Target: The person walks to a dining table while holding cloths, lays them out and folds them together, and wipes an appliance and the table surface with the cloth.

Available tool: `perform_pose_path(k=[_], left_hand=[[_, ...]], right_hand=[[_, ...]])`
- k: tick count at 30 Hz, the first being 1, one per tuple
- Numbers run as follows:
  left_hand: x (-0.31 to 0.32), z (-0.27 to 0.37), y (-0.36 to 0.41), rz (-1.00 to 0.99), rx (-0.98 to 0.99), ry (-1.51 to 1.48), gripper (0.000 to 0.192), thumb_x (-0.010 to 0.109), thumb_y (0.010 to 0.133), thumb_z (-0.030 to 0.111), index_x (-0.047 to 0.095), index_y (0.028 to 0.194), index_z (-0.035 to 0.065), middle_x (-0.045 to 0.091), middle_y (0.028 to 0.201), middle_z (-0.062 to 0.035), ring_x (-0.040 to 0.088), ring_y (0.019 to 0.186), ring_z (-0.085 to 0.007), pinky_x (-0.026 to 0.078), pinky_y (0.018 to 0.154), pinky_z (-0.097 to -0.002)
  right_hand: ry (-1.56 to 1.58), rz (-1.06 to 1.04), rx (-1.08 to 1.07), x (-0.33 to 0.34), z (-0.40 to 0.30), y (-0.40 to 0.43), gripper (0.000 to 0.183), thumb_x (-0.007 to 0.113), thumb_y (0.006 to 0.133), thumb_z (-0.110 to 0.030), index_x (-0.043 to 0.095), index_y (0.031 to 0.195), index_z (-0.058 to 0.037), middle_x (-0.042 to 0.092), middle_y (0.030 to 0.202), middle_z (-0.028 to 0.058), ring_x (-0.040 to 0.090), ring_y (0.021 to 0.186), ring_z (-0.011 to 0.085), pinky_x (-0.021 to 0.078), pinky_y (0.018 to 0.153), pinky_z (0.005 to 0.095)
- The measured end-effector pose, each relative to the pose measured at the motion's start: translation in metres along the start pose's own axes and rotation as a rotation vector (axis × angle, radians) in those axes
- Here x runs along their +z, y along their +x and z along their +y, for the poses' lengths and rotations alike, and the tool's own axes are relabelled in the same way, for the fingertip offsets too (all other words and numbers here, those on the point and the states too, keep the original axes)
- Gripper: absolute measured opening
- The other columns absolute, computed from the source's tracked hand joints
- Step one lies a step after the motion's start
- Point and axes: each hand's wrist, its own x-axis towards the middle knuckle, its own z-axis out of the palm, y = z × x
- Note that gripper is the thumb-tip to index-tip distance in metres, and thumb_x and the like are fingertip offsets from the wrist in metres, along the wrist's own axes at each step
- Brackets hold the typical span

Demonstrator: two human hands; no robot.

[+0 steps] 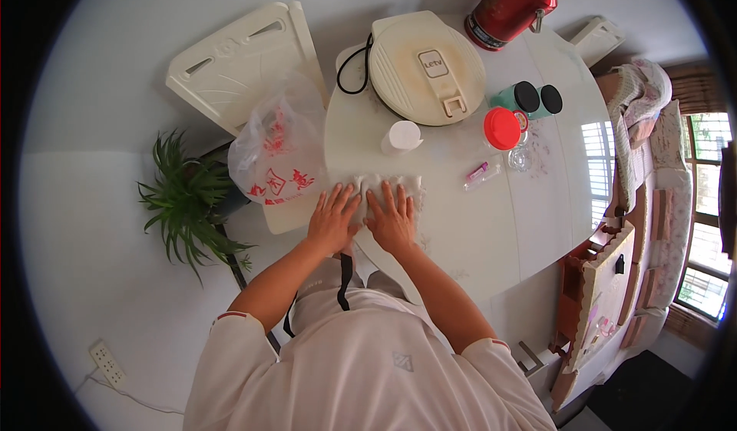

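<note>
A pale, cushion-like cloth (374, 182) with a rough edge lies near the rounded edge of the white table (478, 247). Flat on its left part, partly over its edge, rests my left hand (333, 218), fingers apart. My right hand (392, 218) presses on the right part with spread fingers. Neither hand grips anything that I can see. Beyond them stands a white paper roll or cup (402, 137); which one I cannot tell. The palms hide part of the cloth. A black strap (345, 281) hangs below my left hand.
A round cream electric griddle (426, 68), a red thermos jug (512, 8), a red-lidded jar (502, 129), black-lidded jars (526, 97) and a small purple item in clear wrap (478, 172) occupy the table. At left are a plastic bag (282, 149), a white chair (242, 62) and a plant (184, 195).
</note>
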Motion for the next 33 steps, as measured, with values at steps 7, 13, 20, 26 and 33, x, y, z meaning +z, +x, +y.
perform_pose_path(k=[7, 13, 20, 26, 33], left_hand=[[-0.021, -0.022, 0.063, 0.066, -0.065, 0.024, 0.074, 0.067, 0.09, 0.046, 0.042, 0.153, 0.0166, 0.026, 0.165, -0.0094, 0.02, 0.153, -0.0316, 0.016, 0.124, -0.0528], [0.003, 0.028, 0.081, 0.011, 0.051, -0.045, 0.077, 0.065, 0.089, 0.05, 0.041, 0.154, 0.0152, 0.026, 0.165, -0.0114, 0.017, 0.154, -0.0347, 0.012, 0.125, -0.0515], [0.029, 0.105, 0.07, -0.076, 0.183, -0.077, 0.075, 0.061, 0.092, 0.051, 0.039, 0.155, 0.0156, 0.024, 0.166, -0.009, 0.015, 0.155, -0.0309, 0.01, 0.126, -0.05], [0.026, 0.057, 0.066, 0.096, 0.197, -0.084, 0.067, 0.066, 0.089, 0.044, 0.048, 0.15, 0.0208, 0.031, 0.163, -0.0064, 0.023, 0.152, -0.0298, 0.014, 0.125, -0.0506], [-0.006, -0.016, 0.06, 0.067, 0.182, 0.005, 0.075, 0.068, 0.088, 0.043, 0.041, 0.154, 0.0211, 0.024, 0.166, -0.0065, 0.017, 0.154, -0.0293, 0.012, 0.125, -0.0507]], right_hand=[[0.003, 0.043, 0.079, -0.01, 0.003, 0.05, 0.069, 0.071, 0.088, -0.035, 0.044, 0.151, -0.0271, 0.028, 0.164, 0.0098, 0.022, 0.15, 0.0405, 0.0214, 0.12, 0.0593], [-0.023, -0.042, 0.263, -0.015, 0.035, 0.003, 0.072, 0.067, 0.091, -0.035, 0.037, 0.156, -0.0273, 0.022, 0.167, 0.0092, 0.015, 0.154, 0.0374, 0.0156, 0.123, 0.0548], [-0.026, -0.046, 0.429, -0.013, 0.081, -0.086, 0.073, 0.067, 0.092, -0.035, 0.036, 0.157, -0.0249, 0.021, 0.167, 0.0146, 0.017, 0.153, 0.0426, 0.0169, 0.121, 0.0588], [-0.03, -0.024, 0.373, -0.011, 0.064, -0.053, 0.073, 0.068, 0.092, -0.038, 0.036, 0.157, -0.0268, 0.021, 0.166, 0.0152, 0.017, 0.152, 0.0454, 0.0176, 0.12, 0.0598], [-0.016, 0.007, 0.213, -0.016, 0.028, 0.0, 0.072, 0.07, 0.089, -0.036, 0.04, 0.154, -0.03, 0.023, 0.166, 0.0112, 0.017, 0.151, 0.0445, 0.0191, 0.12, 0.0597]])
